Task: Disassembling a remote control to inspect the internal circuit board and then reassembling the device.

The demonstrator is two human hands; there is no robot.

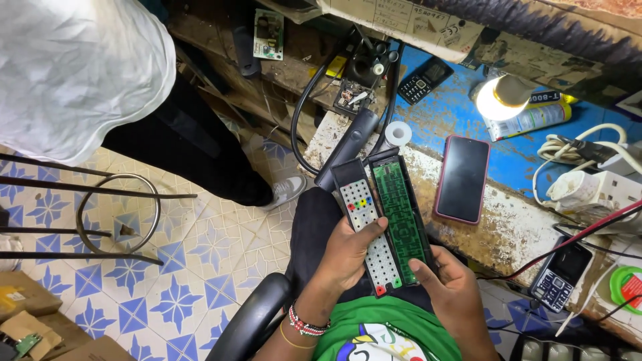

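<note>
Head view: I see my left hand [348, 257] clamped on the white rubber keypad half of an opened black remote [366, 230], my right hand [449, 279] gripping its green circuit board half [398, 217], above my lap. Beyond, 1 dark smartphone [462, 178] lies on the blue workbench [448, 113].

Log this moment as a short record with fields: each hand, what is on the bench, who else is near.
left hand: left hand holds the front shell of an opened remote control, its pale keypad with coloured buttons facing up
right hand: right hand holds the back half with the green circuit board exposed
halves: side by side, touching along their long edges
bench: smartphone lying flat with a dark screen, lit lamp bulb, small keypad phone, white power strip
nearby: another person stands at the left beside a metal stool
</note>
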